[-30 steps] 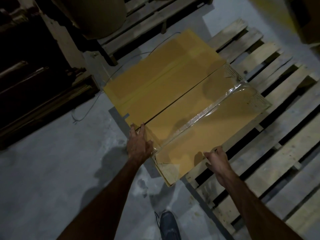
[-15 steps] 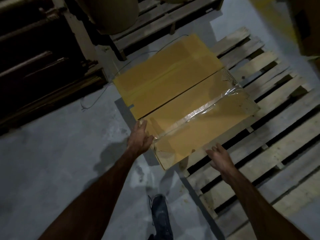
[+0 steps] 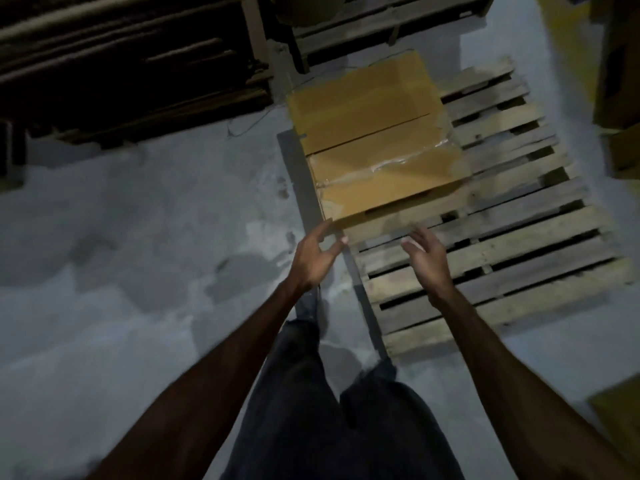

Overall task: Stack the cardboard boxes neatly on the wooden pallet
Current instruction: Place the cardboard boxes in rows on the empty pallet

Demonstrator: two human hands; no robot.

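Observation:
Two flat brown cardboard boxes lie side by side on the far left part of the wooden pallet [image 3: 502,251]. The nearer box [image 3: 384,181] has clear tape across its top; the farther box [image 3: 363,105] lies beyond it. My left hand [image 3: 317,254] hovers just off the nearer box's front left corner, fingers loosely spread, holding nothing. My right hand [image 3: 427,258] hangs over the pallet slats in front of that box, fingers relaxed and empty.
Grey concrete floor [image 3: 138,254] spreads to the left. Dark stacked wood and shelving [image 3: 121,64] fill the upper left. Another pallet [image 3: 381,26] lies beyond the boxes. More cardboard boxes [image 3: 620,81] stand at the right edge. My legs are below.
Both hands have come off the taped box and pulled back toward me. The view has drawn away and tilted down, so the boxes look farther off.

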